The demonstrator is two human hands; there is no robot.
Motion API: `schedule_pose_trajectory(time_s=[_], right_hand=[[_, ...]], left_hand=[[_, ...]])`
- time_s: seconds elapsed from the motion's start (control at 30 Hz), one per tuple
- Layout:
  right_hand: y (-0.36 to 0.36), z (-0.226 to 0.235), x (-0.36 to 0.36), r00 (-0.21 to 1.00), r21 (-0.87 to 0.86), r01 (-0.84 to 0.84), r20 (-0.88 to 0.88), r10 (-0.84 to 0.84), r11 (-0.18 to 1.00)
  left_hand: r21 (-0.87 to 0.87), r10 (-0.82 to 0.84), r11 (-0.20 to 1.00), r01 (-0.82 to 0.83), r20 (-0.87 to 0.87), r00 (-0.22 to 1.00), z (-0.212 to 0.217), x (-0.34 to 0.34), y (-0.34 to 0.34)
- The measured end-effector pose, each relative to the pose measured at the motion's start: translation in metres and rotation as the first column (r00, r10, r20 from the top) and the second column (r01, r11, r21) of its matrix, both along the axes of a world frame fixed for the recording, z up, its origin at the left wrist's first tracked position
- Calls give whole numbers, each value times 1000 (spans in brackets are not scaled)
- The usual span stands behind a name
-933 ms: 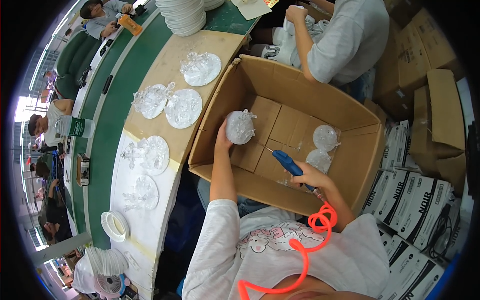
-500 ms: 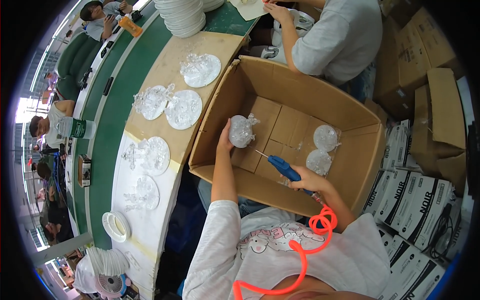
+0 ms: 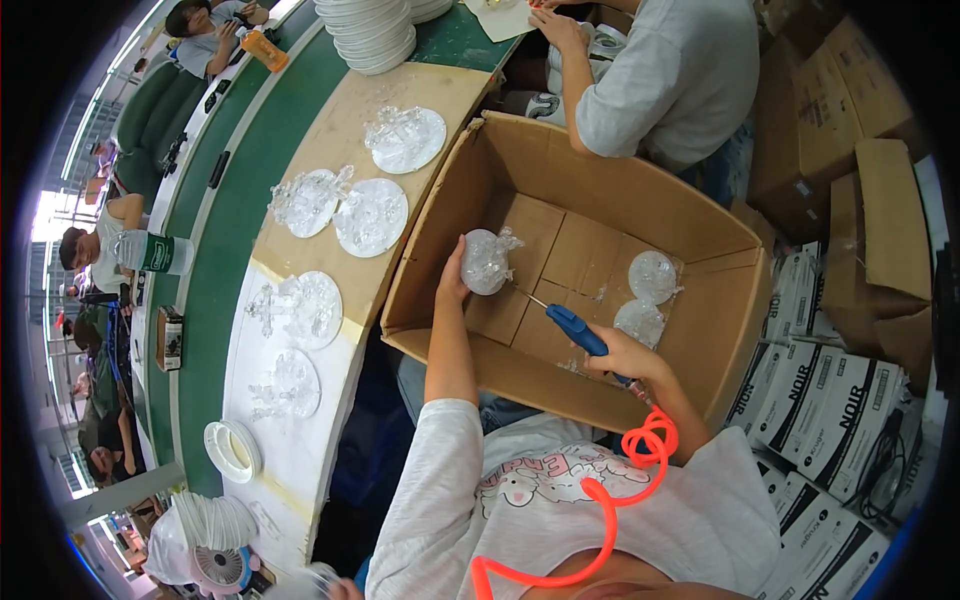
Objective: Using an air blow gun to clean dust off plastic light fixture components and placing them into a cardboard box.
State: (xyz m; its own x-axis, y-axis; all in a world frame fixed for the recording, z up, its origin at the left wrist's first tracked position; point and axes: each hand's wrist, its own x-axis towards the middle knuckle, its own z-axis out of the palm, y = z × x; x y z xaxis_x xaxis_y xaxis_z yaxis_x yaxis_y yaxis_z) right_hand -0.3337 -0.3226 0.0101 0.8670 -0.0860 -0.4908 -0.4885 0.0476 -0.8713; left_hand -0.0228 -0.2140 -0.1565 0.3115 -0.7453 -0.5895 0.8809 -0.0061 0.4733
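From here I can see the person's left hand [image 3: 453,272] curved round the edge of a clear round ornament [image 3: 487,262], its fingers only part-way closed, spread to the width of the piece and cupping its left side. How the fingertips sit behind it, I honestly can't make out. The right hand [image 3: 622,352] is wrapped firmly about the handle of a blue air blow gun [image 3: 575,328], fingers curled in, with a red coiled hose [image 3: 650,440] trailing from its end.

Both forearms reach forward over the near wall of a big cardboard box [image 3: 620,200]. The left holds the ornament up over the box's left part; the right angles inward, so that the thin nozzle points up and left, its tip near the ornament's lower right. Two more clear discs [image 3: 652,277] lie at the box's right end, and clear ornaments [image 3: 371,218] stand about on the counter [image 3: 335,125] to the left.

Compared with half a second ago, the blow gun has edged slightly forward, the ornament is held much as it was, and somebody's hand [image 3: 346,590] has appeared at the bottom edge, left of the person.
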Motion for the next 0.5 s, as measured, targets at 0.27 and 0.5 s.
schedule_pose_trajectory(time_s=[0.27, 0.5], right_hand=[[-1, 1, 2, 999, -5, 14, -46, -14, 1000], [-9, -7, -3, 998, 80, 48, -32, -46, 996]], left_hand=[[7, -39, 999, 39, -19, 999, -2, 1, -3], [-94, -92, 992, 89, -25, 995, -8, 2, -7]])
